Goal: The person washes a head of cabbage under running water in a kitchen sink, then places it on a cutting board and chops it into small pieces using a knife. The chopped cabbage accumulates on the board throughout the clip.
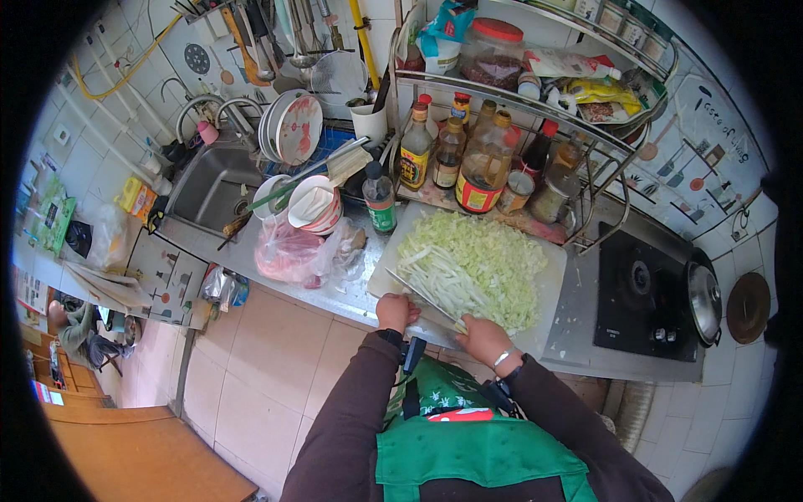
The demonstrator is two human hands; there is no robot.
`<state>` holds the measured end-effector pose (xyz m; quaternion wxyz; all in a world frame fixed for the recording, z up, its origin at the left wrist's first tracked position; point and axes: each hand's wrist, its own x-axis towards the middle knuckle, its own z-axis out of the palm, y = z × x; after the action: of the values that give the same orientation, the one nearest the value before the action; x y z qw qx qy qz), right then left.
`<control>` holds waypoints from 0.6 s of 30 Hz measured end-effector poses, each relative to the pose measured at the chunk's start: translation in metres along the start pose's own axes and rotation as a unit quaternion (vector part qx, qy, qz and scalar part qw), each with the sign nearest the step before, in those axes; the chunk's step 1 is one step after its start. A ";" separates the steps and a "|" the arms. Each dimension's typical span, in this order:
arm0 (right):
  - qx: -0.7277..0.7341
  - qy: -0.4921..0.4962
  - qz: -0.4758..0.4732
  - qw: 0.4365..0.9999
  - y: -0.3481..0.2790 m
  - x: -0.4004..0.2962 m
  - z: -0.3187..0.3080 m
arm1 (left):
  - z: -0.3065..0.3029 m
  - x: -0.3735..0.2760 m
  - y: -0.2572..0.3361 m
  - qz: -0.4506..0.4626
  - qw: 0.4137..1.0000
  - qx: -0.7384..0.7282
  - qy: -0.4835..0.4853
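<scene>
My right hand (484, 341) grips the handle of a kitchen knife (426, 300), whose blade points up and to the left over the near edge of a white cutting board (552, 301). Near the board's lower left edge is my left hand (396, 312), its fingers curled beside the blade; whether they hold anything is not clear. A broad heap of finely chopped pale green cabbage (483, 257) covers much of the board. Longer cabbage strips (433, 273) lie at the heap's left side, just beyond the blade.
Left of the board stand a green-labelled bottle (379, 204), bowls (313, 204) and a pink plastic bag (288, 251). Sauce bottles fill a metal rack (514, 100) behind. A sink (213, 188) lies far left, a black gas hob (640, 301) right. A person (81, 332) sits in the far-left background.
</scene>
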<state>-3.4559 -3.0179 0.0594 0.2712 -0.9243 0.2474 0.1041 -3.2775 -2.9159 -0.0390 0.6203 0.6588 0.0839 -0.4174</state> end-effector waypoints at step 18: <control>0.073 0.072 0.029 0.994 0.027 -0.012 0.025 | 0.002 -0.014 0.014 0.356 0.834 0.416 0.071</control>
<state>-3.4817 -3.0189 0.0303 0.3159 -0.8997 0.3000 0.0267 -3.2788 -2.9145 -0.0192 0.3860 0.8668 -0.2937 -0.1156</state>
